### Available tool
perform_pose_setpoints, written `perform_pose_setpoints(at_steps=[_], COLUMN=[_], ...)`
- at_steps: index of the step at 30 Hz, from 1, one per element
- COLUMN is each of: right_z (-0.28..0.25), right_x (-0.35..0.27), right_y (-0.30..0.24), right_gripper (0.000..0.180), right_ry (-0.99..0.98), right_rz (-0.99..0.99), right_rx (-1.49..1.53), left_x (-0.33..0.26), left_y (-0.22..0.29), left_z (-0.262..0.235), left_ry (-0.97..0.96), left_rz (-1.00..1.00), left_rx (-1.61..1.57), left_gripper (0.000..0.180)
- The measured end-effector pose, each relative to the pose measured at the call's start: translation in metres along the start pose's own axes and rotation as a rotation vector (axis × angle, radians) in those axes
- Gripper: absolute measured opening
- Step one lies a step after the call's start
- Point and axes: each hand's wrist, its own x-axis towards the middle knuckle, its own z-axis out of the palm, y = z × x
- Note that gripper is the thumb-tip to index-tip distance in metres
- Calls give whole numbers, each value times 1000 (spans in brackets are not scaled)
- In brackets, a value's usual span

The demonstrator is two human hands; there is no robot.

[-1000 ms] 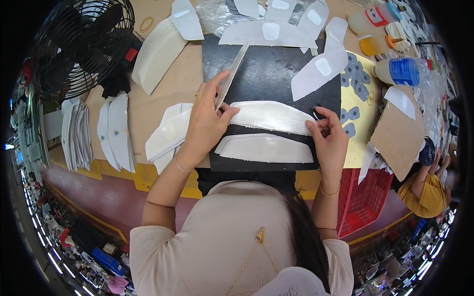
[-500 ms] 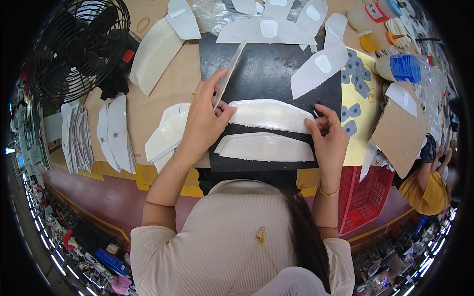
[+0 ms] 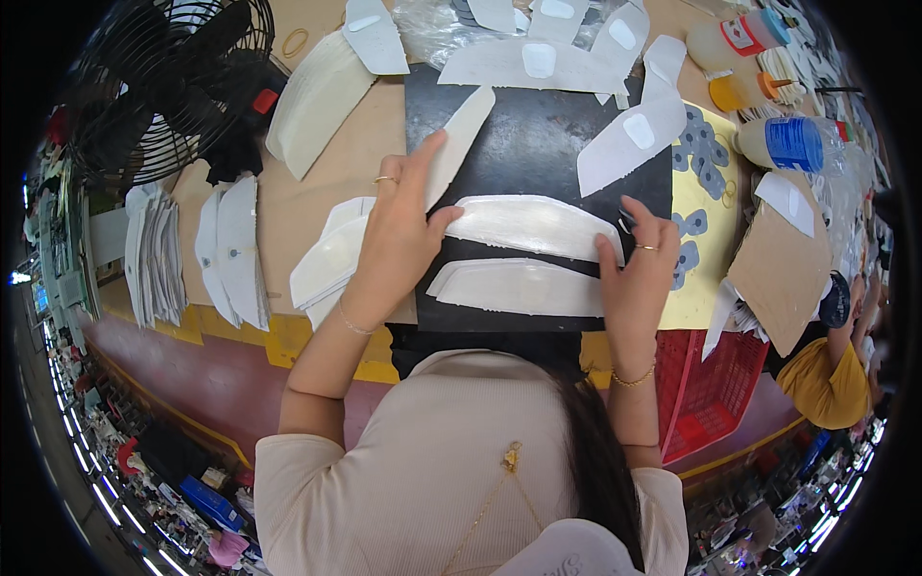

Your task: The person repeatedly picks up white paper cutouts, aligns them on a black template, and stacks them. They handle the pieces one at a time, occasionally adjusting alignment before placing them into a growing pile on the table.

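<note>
Glossy white panel (image 3: 533,228), one: lying flat at the centre of the frame on a black mat (image 3: 523,154); long and low, its upper edge arching, its ends slanting, its surface catching the light.

Left hand (image 3: 396,226), one: grasping a raised panel (image 3: 465,144), pale and tilted, above the left end of the glossy piece, while the thumb is reaching to that end; wearing one ring and one bracelet.

Right hand (image 3: 639,274), one: bending its fingers at the panel's right end, thumb touching it; whether it is gripping or merely resting cannot be told; wearing one ring and one bracelet.

Lower white pieces (image 3: 519,288), overlapping, at least two: lying just below the glossy panel, similar in outline.

White stack (image 3: 327,259), one: sitting left of centre, partly behind the left forearm; its layers cannot be counted.

Long patched piece (image 3: 480,65), one: lying along the mat's upper edge.

Angled patched piece (image 3: 605,163), one: resting over the mat's upper right.

Cream stack (image 3: 317,106), one: standing upper left, beside one black fan (image 3: 173,91).

Grey-white stacks (image 3: 230,254), two: standing at the left of the frame.

Bottles (image 3: 759,144), three: occupying the upper right.

Yellow sheet (image 3: 706,298), one: bearing small grey pieces (image 3: 711,180), some overlapping, the count uncertain.

Brown board (image 3: 783,259), one: lying at right, above one red basket (image 3: 706,422).
</note>
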Motion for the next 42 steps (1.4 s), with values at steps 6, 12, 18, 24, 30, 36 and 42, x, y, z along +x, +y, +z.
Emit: perform_pose_setpoints(at_steps=[6, 12, 18, 24, 30, 36, 42], right_z=[41, 34, -19, -63, -22, -32, -33], right_x=[-5, -7, -31, -31, 1, 3, -3], right_y=[-54, -19, 27, -11, -61, -60, -69], right_gripper=[73, 73, 73, 44, 22, 24, 27], right_ry=[-324, -412, -369, -182, -285, -516, 193], right_rz=[-603, -603, -427, -311, 133, 85, -385], right_rx=[41, -69, -417, -55, 1497, 1268, 664], left_x=[0, 0, -3, -19, -46, -38, -40], left_y=[-4, -11, -11, 11, 62, 59, 72], left_z=[6, 6, 4, -5, -15, -24, -15], left_ry=[14, -11, -28, 42, -67, -148, 116], left_rz=[30, -22, -19, 184, 353, -48, 164], left_rx=[94, 156, 169, -28, -201, -1076, -764], left_gripper=[84, 87, 83, 68, 68, 47, 43])
